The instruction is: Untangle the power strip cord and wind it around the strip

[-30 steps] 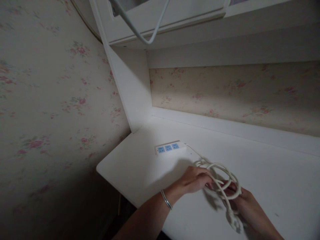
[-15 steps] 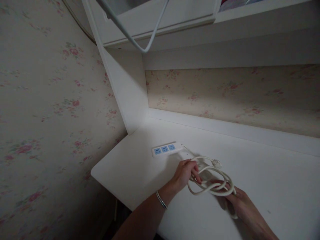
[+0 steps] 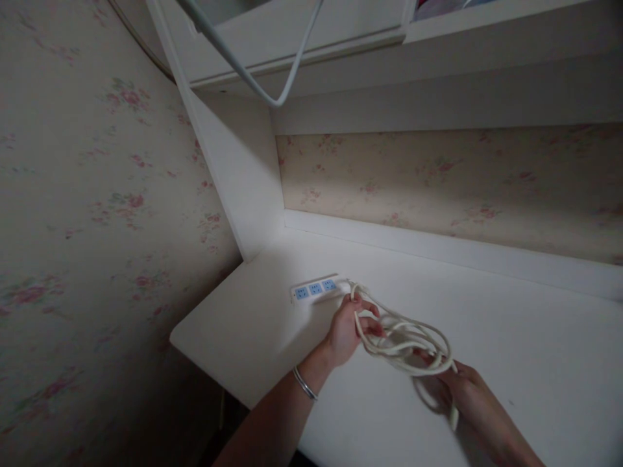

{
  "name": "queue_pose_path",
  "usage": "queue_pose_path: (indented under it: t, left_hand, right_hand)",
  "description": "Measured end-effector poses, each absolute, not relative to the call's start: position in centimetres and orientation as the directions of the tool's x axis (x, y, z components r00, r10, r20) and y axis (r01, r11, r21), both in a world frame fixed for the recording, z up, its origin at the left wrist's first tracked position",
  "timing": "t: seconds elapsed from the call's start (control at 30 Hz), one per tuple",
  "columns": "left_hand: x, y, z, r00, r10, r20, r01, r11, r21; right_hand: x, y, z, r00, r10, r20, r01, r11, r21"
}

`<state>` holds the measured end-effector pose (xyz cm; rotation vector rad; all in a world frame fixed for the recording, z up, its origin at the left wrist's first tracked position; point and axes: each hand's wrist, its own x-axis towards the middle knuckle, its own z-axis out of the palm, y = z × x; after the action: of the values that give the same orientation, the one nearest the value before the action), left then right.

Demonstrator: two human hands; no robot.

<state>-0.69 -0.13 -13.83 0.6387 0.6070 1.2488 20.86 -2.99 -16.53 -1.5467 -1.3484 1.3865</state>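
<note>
A white power strip (image 3: pixel 316 288) with three blue sockets lies on the white desk (image 3: pixel 511 350) near its left end. Its white cord (image 3: pixel 403 337) is gathered in several loops just to the right of it. My left hand (image 3: pixel 348 327), with a silver bangle on the wrist, is closed round the left end of the loops, close to the strip. My right hand (image 3: pixel 467 389) grips the right end of the loops from below, and a short length of cord hangs down past its fingers.
Flowered wallpaper (image 3: pixel 97 214) covers the wall on the left and the strip behind the desk. A white side panel (image 3: pixel 238 168) rises at the desk's back left corner. White shelving (image 3: pixel 341 39) hangs overhead with a pale cable (image 3: pixel 272 78) looping down from it.
My left hand has moved up and left with the cord, from the middle of the loops to right beside the power strip. The loops are drawn out longer between both hands.
</note>
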Motion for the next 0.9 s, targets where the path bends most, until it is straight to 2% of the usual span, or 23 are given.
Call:
queue_pose_path:
  t: [0.17,0.33,0.4,0.47,0.57,0.63,0.8,0.9]
  left_hand:
    - [-0.6,-1.0,-14.1,0.401,0.916,0.031,-0.604,0.239,0.76]
    - [-0.7,-1.8,-14.1,0.586,0.809,0.054,-0.389,0.222,0.894]
    - [-0.8,-2.1,-13.5,0.684,0.726,0.076,-0.246,0.131,0.96]
    - [-0.7,-2.3,-12.9,0.727,0.678,0.108,-0.101,-0.049,0.994]
    - [0.2,-2.5,-12.9,0.646,0.731,0.219,0.055,-0.33,0.942]
    - [0.9,-2.5,-13.7,0.533,0.793,0.294,0.119,-0.414,0.902]
    - [1.6,-1.9,-15.2,0.288,0.91,0.297,0.136,-0.346,0.928]
    - [1.3,-1.7,-15.1,0.128,0.942,0.312,0.125,-0.327,0.937]
  right_hand:
    - [21.1,-3.4,-16.0,-0.122,0.941,-0.316,0.2,-0.289,-0.936]
    - [20.6,-3.9,-15.3,-0.147,0.948,-0.281,0.159,-0.257,-0.953]
    - [20.3,-3.9,-15.1,-0.147,0.951,-0.272,0.141,-0.253,-0.957]
    - [20.0,-3.8,-15.1,-0.137,0.947,-0.291,0.125,-0.274,-0.953]
    - [19.8,-3.5,-15.2,-0.095,0.934,-0.344,0.116,-0.332,-0.936]
    - [19.9,-3.3,-15.2,-0.058,0.937,-0.345,0.126,-0.336,-0.933]
    - [21.1,-3.4,-13.7,-0.05,0.949,-0.312,0.186,-0.299,-0.936]
    - [21.8,-3.5,-13.0,-0.029,0.921,-0.387,0.06,-0.385,-0.921]
